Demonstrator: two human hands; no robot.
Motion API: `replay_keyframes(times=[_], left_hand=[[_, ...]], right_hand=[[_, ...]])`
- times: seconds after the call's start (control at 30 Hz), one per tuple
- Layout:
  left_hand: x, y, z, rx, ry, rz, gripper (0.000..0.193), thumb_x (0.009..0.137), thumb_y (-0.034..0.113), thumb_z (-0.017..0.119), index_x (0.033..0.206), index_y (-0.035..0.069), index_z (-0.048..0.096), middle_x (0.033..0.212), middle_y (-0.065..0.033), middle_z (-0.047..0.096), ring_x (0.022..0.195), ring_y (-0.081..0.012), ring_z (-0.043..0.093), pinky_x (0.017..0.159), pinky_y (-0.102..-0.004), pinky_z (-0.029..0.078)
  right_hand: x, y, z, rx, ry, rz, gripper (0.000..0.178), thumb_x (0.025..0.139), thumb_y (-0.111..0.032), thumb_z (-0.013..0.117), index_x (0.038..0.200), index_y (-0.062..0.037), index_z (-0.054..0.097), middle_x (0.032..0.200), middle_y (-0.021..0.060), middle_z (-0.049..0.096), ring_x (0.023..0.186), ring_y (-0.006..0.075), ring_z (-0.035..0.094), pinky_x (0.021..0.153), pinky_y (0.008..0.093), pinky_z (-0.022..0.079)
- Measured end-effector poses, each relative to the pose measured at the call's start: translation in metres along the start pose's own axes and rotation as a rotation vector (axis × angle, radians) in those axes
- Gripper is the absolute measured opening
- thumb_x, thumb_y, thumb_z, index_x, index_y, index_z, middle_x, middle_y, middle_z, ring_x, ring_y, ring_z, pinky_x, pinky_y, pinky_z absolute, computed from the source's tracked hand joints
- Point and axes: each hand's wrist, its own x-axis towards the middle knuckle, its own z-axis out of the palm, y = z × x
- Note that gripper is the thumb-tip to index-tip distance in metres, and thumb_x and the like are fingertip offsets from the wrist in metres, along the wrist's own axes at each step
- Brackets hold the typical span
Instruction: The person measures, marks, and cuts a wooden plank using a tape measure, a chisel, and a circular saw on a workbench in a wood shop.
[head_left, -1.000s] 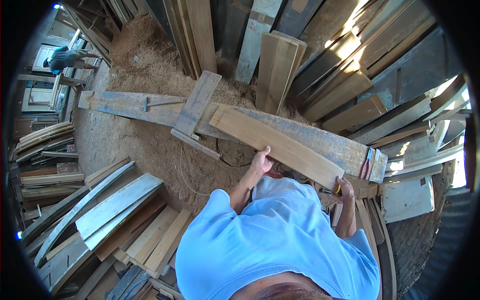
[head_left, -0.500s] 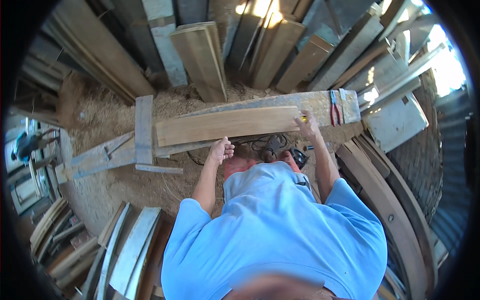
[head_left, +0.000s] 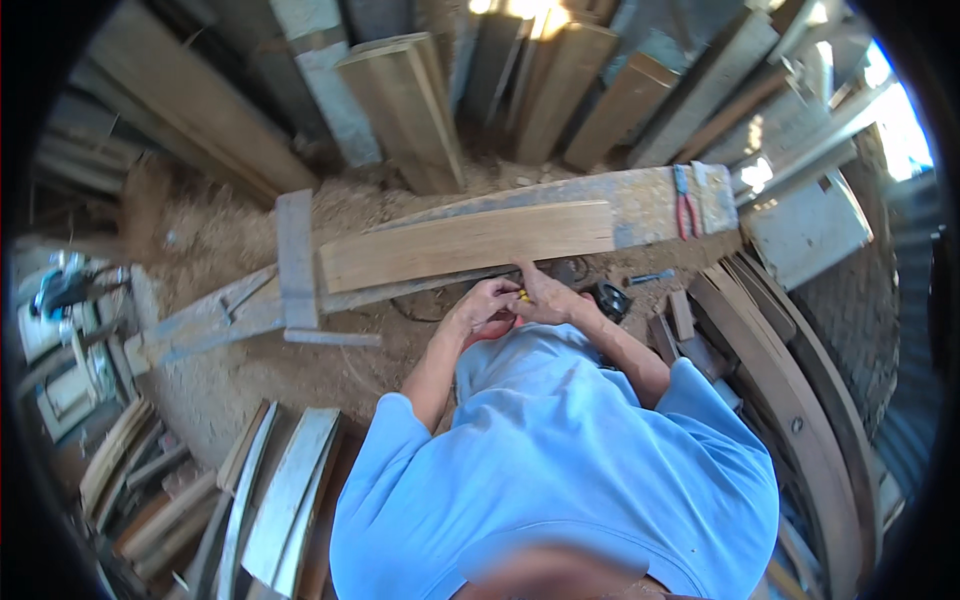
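In front of my lap, my two hands meet at the near edge of a plain wooden board (head_left: 460,240). Between them shows a small yellow thing (head_left: 523,295), by its look a tape measure, mostly covered by fingers. My right hand (head_left: 546,294) is closed around it, its forefinger stretched toward the board. My left hand (head_left: 488,302) is closed up against the right, fingers curled; what it grips, if anything, is hidden. The board lies flat on a long, worn, paint-stained plank (head_left: 660,205).
Red-handled pliers (head_left: 687,205) lie on the plank's right end. A short crosspiece (head_left: 296,255) and a hammer-like tool (head_left: 240,295) are at the left. A black power tool (head_left: 608,298) sits by my right leg. Boards lean at the back; curved timbers (head_left: 770,370) are stacked right.
My right hand has come from the board's right end to the middle with the yellow thing. My left hand has moved right to meet it. The board stays on the plank.
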Motion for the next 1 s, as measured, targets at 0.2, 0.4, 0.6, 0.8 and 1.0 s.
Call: replay_keyframes(times=[0.2,0.4,0.6,0.8,1.0], left_hand=[[-0.019,0.023,-0.034,0.250,0.143,0.118,0.018,0.097,0.015,0.073,0.111,0.004,0.069,0.093,-0.0029,0.068,0.081,-0.0106,0.064,0.072,-0.0273,0.055],[-0.078,0.026,-0.203,0.147,0.863,0.334,0.027,0.097,0.018,0.074,0.121,0.007,0.069,0.107,-0.0038,0.070,0.092,-0.0158,0.065,0.084,-0.0314,0.055],[-0.100,0.029,-0.306,0.515,1.400,0.213,0.021,0.095,0.018,0.075,0.111,0.004,0.075,0.104,-0.0098,0.078,0.092,-0.0194,0.074,0.086,-0.0340,0.058],[-0.079,0.045,-0.289,0.556,1.479,0.109,0.026,0.091,0.025,0.079,0.108,0.006,0.075,0.104,-0.0124,0.079,0.094,-0.0229,0.076,0.085,-0.0379,0.058],[-0.075,0.011,-0.329,0.846,1.444,0.225,0.020,0.094,0.028,0.074,0.101,0.009,0.074,0.095,-0.0097,0.074,0.088,-0.0236,0.070,0.083,-0.0389,0.056]], right_hand=[[0.010,-0.001,-0.017,0.008,-0.019,-0.030,0.072,0.088,-0.027,0.078,0.146,-0.0024,0.042,0.124,0.0264,0.066,0.116,0.0411,0.065,0.102,0.0453,0.052],[-0.002,0.030,-0.080,-0.226,0.140,0.078,0.048,0.082,-0.017,0.079,0.127,-0.0087,0.066,0.116,0.0212,0.068,0.115,0.0411,0.064,0.100,0.0454,0.052],[0.022,0.034,-0.083,-0.264,0.188,0.052,0.048,0.079,-0.013,0.079,0.125,-0.0061,0.069,0.122,0.0232,0.064,0.116,0.0416,0.060,0.104,0.0460,0.048],[0.048,0.047,-0.068,-0.271,0.283,0.067,0.050,0.079,-0.013,0.079,0.128,-0.0073,0.069,0.125,0.0232,0.063,0.121,0.0426,0.058,0.106,0.0473,0.047],[0.041,0.058,-0.080,-0.336,0.367,0.060,0.048,0.079,-0.015,0.081,0.126,-0.0086,0.072,0.122,0.0215,0.066,0.115,0.0410,0.063,0.101,0.0471,0.052]])
